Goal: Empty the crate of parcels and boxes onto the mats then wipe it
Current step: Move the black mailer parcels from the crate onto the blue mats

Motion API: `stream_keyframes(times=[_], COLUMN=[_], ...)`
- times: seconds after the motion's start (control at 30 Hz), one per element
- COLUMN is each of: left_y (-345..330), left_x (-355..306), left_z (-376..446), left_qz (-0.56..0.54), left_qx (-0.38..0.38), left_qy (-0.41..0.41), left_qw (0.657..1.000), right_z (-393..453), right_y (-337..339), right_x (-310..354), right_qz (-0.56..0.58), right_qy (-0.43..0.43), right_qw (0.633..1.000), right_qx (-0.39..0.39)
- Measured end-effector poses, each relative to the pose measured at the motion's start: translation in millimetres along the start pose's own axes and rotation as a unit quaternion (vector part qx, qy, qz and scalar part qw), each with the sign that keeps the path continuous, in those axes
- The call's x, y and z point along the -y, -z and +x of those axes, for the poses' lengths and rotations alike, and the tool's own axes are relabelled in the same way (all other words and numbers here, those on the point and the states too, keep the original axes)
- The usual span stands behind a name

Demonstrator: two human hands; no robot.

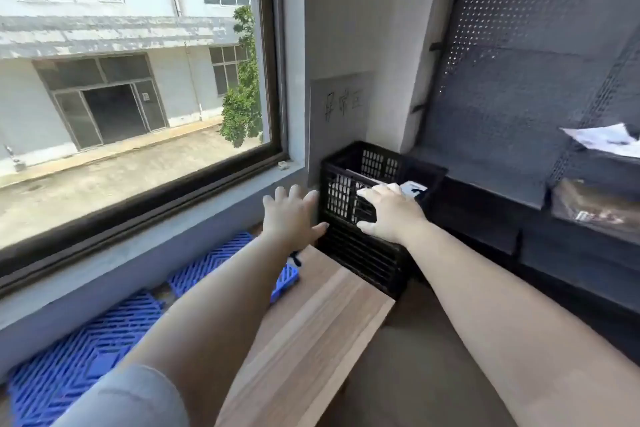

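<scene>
Beside the window, the black crate (363, 215) stands at the far end of the wooden surface (311, 340), parcels (412, 188) still inside. Your left hand (289, 215) reaches open toward its near side; your right hand (389, 213) spreads open over the rim, likely to drag it closer. Blue mats (86, 354) wait below.

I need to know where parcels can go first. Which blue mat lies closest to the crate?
The far blue mat, partly hidden by the left forearm, beside the wooden board's far end; it almost reaches the black crate. The other blue mat lies nearer the camera.
</scene>
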State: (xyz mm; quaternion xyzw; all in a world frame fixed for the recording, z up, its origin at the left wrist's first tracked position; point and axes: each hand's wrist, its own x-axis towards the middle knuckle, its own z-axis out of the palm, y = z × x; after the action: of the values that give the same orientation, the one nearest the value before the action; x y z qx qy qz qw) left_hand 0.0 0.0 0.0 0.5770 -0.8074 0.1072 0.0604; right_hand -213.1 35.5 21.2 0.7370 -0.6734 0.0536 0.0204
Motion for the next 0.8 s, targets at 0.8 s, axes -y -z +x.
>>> stream_keyframes(times=[0.8], left_y=[-96.5], left_x=[-303.1], left_z=[208.5], left_qz=[-0.013], left_qx=[0.028], left_qy=[-0.059], left_qw=[0.998], right_z=[40.7], right_y=[-83.5], right_x=[-353.6], right_qz=[0.005], right_qy=[-0.066], right_qw=[0.998], right_qx=[0.013])
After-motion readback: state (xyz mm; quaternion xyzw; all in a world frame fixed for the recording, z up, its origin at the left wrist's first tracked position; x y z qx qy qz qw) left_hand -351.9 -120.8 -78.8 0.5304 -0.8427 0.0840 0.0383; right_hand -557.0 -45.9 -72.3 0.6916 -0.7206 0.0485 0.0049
